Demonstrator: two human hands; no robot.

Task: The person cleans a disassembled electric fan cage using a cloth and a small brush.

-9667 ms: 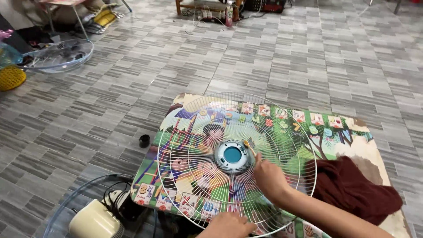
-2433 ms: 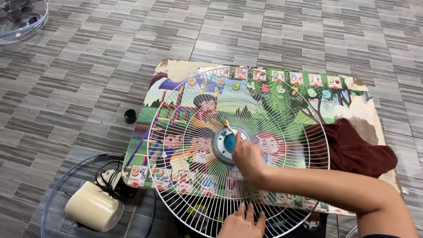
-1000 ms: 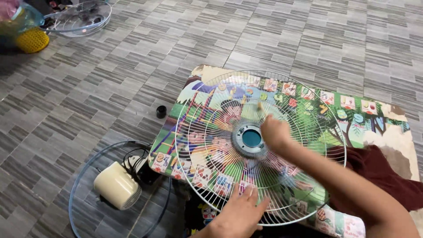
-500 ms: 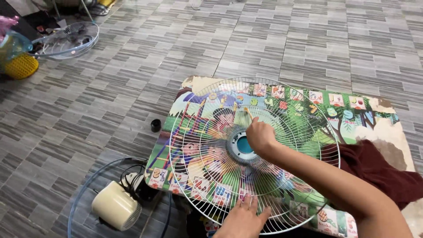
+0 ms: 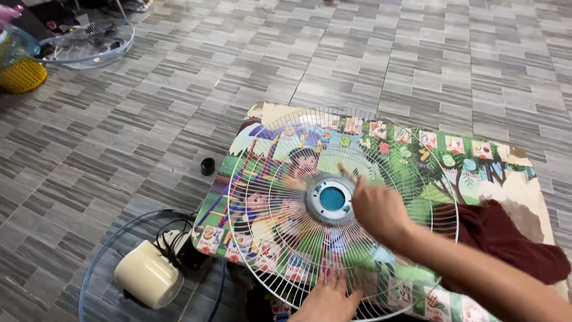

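A round white wire fan guard (image 5: 280,173) with a blue-centred hub (image 5: 331,198) lies flat on a low colourful picture-printed table (image 5: 471,156). My right hand (image 5: 379,210) is closed around a small brush (image 5: 346,172) whose tip sits on the wires just right of the hub. My left hand (image 5: 326,298) rests flat on the guard's near rim, fingers spread.
A dark red cloth (image 5: 506,235) lies on the table's right end. A cream fan motor (image 5: 147,274) with black cord sits inside another guard ring (image 5: 95,262) on the tiled floor at lower left. A small black cap (image 5: 207,166) lies nearby. A fan guard (image 5: 89,43) and yellow basket (image 5: 22,75) are far left.
My right hand with the brush has slid from above the hub down to its right side. The left hand stays on the near rim. The camera view shifted slightly.
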